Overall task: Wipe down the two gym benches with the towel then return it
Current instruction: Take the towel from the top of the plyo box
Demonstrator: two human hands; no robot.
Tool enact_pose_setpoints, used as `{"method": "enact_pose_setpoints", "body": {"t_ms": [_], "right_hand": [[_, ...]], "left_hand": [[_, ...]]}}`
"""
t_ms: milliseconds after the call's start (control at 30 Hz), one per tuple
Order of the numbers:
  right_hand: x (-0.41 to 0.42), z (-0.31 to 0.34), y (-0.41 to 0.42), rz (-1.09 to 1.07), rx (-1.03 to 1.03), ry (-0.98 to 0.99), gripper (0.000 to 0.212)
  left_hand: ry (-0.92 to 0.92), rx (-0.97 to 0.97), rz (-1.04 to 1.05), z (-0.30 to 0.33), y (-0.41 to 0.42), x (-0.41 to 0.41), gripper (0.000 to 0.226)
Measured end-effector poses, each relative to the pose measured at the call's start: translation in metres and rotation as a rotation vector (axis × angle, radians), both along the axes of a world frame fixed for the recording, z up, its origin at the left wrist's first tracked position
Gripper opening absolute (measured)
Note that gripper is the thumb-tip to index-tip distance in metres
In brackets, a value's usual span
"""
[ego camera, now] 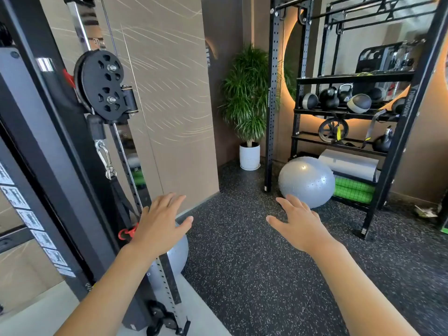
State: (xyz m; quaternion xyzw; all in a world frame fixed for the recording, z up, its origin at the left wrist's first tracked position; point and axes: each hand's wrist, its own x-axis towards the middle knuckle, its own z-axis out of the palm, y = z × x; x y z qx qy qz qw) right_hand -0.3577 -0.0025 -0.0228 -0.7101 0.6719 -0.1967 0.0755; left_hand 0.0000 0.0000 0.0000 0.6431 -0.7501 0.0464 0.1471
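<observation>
Hands are both stretched forward, palms down, with nothing in them. The left hand [161, 220] has its fingers straight and a little spread, and the right hand [297, 223] is the same, thumb pointing inward. They are well apart from each other and touch nothing.

Towel and benches I cannot find in this view, so I cannot tell where they are.

Just beside the left hand, on its outer side, stands a black cable machine [48, 146] with a round pulley [100, 89] above the hand and a metal clip [105, 161] hanging under the pulley. Behind the left hand, partly hidden by it, lies a grey ball [178, 251], and a red hook [127, 232] shows near the wrist.

Beyond the right hand a second grey ball [306, 181] rests on the speckled floor [242, 263], touching the foot of a black rack [344, 112]. This rack holds kettlebells [328, 97], and green rollers [351, 190] lie at the bottom. Between the two hands, far ahead in the corner, stands a plant [247, 93] in a white pot [249, 156].
</observation>
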Motion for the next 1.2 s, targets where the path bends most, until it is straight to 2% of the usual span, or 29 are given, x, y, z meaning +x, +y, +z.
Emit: {"method": "enact_pose_setpoints", "body": {"t_ms": [367, 667, 833, 1000, 1200], "right_hand": [[-0.033, -0.021, -0.001, 0.056, 0.009, -0.024, 0.078], [-0.059, -0.037, -0.027, -0.023, -0.049, -0.119, 0.073], [-0.073, -0.057, -0.050, -0.119, -0.072, -0.173, 0.067], [-0.081, -0.071, -0.087, -0.165, -0.068, -0.158, 0.066], [-0.086, -0.080, -0.133, -0.242, -0.051, -0.120, 0.066]], "left_hand": [[0.000, -0.005, 0.018, -0.018, 0.011, -0.039, 0.071], [0.107, -0.058, -0.093, -0.022, -0.020, -0.076, 0.064], [0.153, -0.060, -0.155, -0.041, -0.058, -0.098, 0.061], [0.331, -0.017, -0.185, -0.071, -0.105, -0.107, 0.060], [0.312, 0.047, -0.244, -0.085, -0.187, -0.118, 0.066]]}}
